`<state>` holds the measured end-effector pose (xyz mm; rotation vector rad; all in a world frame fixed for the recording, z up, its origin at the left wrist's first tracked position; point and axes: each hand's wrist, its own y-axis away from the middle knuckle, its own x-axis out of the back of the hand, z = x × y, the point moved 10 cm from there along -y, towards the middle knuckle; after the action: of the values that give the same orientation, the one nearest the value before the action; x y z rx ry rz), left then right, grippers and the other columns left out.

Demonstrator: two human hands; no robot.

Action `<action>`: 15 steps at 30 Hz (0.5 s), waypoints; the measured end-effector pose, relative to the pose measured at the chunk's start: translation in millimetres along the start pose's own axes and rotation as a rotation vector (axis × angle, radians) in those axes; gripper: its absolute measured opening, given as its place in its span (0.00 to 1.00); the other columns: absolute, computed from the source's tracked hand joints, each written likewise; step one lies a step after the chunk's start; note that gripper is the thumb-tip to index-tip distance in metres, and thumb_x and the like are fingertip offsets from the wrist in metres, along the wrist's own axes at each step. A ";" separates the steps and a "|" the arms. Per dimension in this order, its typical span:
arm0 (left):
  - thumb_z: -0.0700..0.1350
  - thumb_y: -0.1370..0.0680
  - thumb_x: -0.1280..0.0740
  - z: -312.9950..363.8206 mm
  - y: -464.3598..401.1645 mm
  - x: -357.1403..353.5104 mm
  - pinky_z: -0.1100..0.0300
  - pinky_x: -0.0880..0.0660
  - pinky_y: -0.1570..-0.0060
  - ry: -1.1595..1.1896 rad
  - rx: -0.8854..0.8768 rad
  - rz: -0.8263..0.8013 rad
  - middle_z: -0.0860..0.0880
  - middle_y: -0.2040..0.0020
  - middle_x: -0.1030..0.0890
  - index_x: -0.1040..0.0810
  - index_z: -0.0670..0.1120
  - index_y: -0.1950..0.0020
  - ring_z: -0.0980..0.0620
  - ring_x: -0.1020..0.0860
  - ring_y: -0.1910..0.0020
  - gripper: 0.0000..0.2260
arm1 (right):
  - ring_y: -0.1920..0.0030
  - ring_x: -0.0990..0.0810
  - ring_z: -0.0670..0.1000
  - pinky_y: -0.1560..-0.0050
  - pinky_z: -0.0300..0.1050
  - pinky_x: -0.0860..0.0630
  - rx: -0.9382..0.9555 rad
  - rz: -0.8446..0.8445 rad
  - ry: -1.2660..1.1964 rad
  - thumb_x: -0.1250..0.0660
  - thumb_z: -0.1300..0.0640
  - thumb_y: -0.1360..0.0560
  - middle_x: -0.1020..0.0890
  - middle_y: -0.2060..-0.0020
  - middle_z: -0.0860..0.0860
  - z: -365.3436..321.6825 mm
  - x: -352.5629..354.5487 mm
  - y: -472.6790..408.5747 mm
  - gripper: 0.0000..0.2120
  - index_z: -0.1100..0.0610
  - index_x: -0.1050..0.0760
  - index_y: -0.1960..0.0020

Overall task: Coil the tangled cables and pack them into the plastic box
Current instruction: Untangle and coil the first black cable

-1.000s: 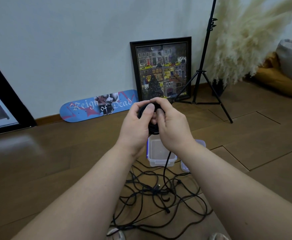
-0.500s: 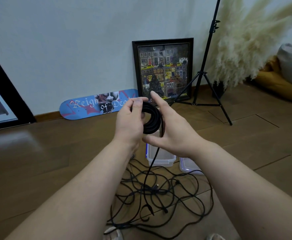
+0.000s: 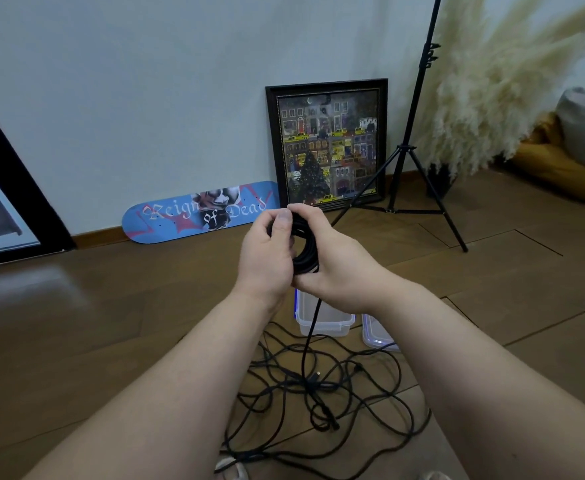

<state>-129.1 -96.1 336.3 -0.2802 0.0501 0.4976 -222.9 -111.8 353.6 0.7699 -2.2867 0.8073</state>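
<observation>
A small black coil of cable [image 3: 304, 249] is held up in front of me between both hands. My left hand [image 3: 267, 254] grips its left side, thumb over the top. My right hand [image 3: 336, 261] wraps round the right and lower side of the coil. A loose strand [image 3: 312, 327] hangs from the coil down to the tangled black cables [image 3: 319, 403] on the wooden floor. Behind the strand stands the clear plastic box [image 3: 322, 322], open, partly hidden by my hands. Its lid [image 3: 376, 336] lies just to the right.
A framed picture [image 3: 327, 143] and a blue skateboard deck [image 3: 201, 213] lean against the wall. A black tripod stand [image 3: 412, 150] and pampas grass [image 3: 492, 91] are at the right, with cushions [image 3: 568, 150] beyond. A dark frame [image 3: 3, 174] leans at far left.
My right hand, open with fingers straight half a second ago, has curled round the coil. The coil has grown slightly and the hanging strand has shifted.
</observation>
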 end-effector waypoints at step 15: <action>0.44 0.16 0.43 13.0 12.9 -24.0 0.66 0.30 0.65 -0.067 -0.154 0.018 0.53 0.63 0.26 0.27 0.52 0.51 0.59 0.28 0.67 0.07 | 0.61 0.24 0.49 0.53 0.58 0.24 -0.209 0.504 -0.526 0.44 0.55 0.17 0.22 0.62 0.48 29.0 35.3 13.9 0.08 0.53 0.26 0.47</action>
<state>-156.5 -92.8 348.4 -0.4141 -0.0515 0.5294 -265.1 -134.1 354.0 0.3291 -3.0506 0.6005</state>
